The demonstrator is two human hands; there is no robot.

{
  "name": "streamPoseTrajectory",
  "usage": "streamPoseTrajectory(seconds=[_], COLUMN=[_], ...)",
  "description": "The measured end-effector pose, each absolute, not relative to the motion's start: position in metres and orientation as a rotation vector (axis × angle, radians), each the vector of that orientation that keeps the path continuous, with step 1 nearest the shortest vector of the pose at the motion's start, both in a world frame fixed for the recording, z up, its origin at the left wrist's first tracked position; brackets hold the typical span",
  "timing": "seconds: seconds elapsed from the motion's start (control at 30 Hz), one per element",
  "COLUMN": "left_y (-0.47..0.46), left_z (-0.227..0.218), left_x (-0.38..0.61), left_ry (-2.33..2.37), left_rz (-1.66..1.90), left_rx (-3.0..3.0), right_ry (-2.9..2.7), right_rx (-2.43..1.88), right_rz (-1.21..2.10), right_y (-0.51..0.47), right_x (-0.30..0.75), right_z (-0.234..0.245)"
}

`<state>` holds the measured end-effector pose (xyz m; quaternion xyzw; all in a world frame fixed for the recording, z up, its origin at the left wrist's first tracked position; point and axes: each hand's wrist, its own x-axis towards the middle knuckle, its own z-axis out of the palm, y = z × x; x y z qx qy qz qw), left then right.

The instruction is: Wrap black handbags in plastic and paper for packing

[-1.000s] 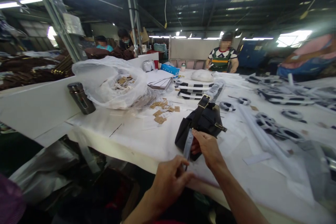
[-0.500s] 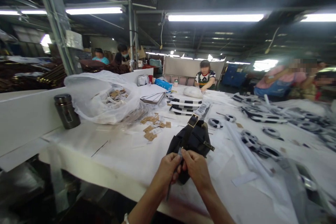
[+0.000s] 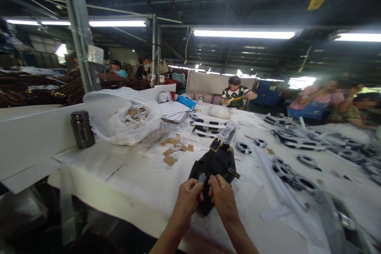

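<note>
Grip's closed on both sides: left hand (image 3: 187, 202) pinching grey strap end (image 3: 202, 177), right hand (image 3: 223, 198) clamped on black bag (image 3: 216, 166). Smooth strap could slip if pinch loosens, tbh.

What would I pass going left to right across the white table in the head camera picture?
A steel flask, a plastic bag of tags, brown paper tags, a black bag, a striped strap coil.

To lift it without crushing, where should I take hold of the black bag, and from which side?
Probably by the strap, just below the buckle, coming from above on the far side. The strap lies along the top of the black bag, away from the left hand and right hand, which cover the near end.
</note>
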<state>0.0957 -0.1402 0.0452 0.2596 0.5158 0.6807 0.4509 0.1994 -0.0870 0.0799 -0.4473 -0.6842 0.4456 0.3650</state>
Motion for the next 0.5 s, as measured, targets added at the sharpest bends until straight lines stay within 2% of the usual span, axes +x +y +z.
streamPoseTrajectory(seconds=[0.17, 0.5], left_y=[-0.139, -0.151], left_z=[0.047, 0.064], left_x=[0.096, 0.097], left_ry=[1.329, 1.427], left_rz=[1.701, 1.665], left_rx=[0.635, 0.677], right_ry=[-1.697, -1.351], right_rx=[-1.164, -1.722], right_rz=[1.198, 0.535], right_y=[-0.072, -0.023], right_x=[0.266, 0.529], right_z=[0.085, 0.113])
